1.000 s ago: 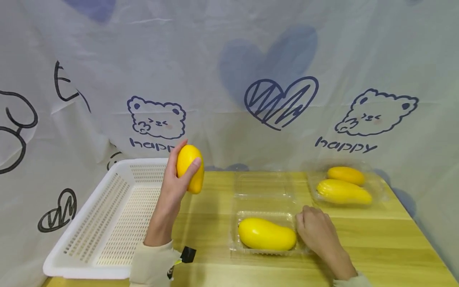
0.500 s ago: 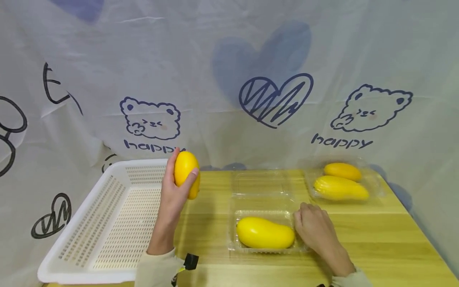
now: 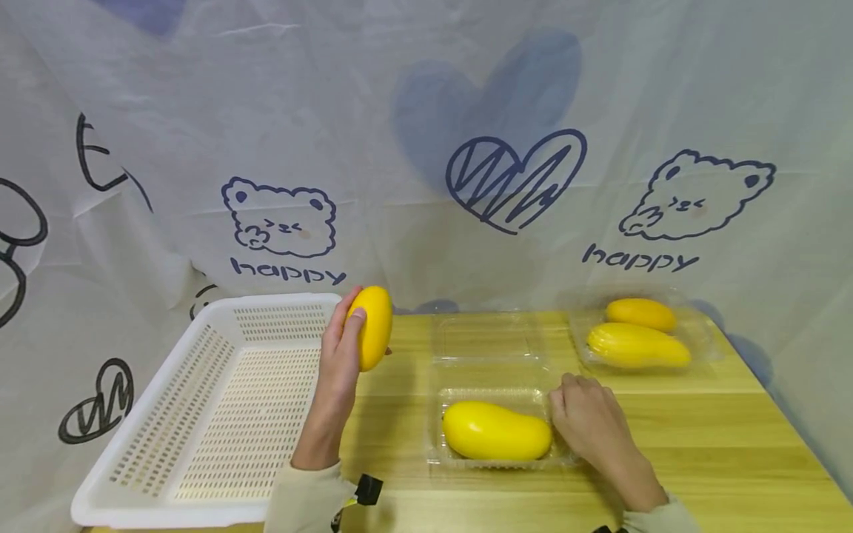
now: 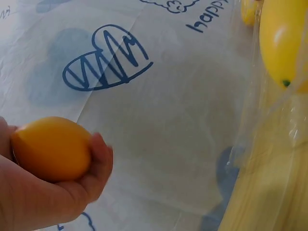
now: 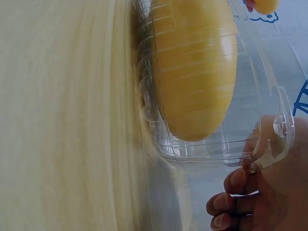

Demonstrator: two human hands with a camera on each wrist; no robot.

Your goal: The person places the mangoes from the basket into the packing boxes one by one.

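Observation:
My left hand (image 3: 340,355) grips a yellow mango (image 3: 376,329) upright, above the table beside the basket's right rim. In the left wrist view the curled fingers (image 4: 99,166) wrap that mango from below. A clear plastic clamshell box (image 3: 493,397) lies open on the table, its lid folded back. One larger yellow mango (image 3: 496,431) rests lengthwise in its base. At the box's right edge sits my right hand (image 3: 589,416). The right wrist view shows its thumb and a curled finger (image 5: 238,179) pinching the box's corner tab (image 5: 280,126).
On the left stands a white perforated plastic basket (image 3: 266,512) with nothing in it. A second clear box (image 3: 700,344) at the back right holds two yellow mangoes (image 3: 637,346). Behind the wooden table (image 3: 720,444) hangs a printed cloth (image 3: 400,133).
My left hand has moved right with the mango, turning it slightly and showing more of the thumb's side. My right hand stays at the box's edge. The head view has shifted slightly.

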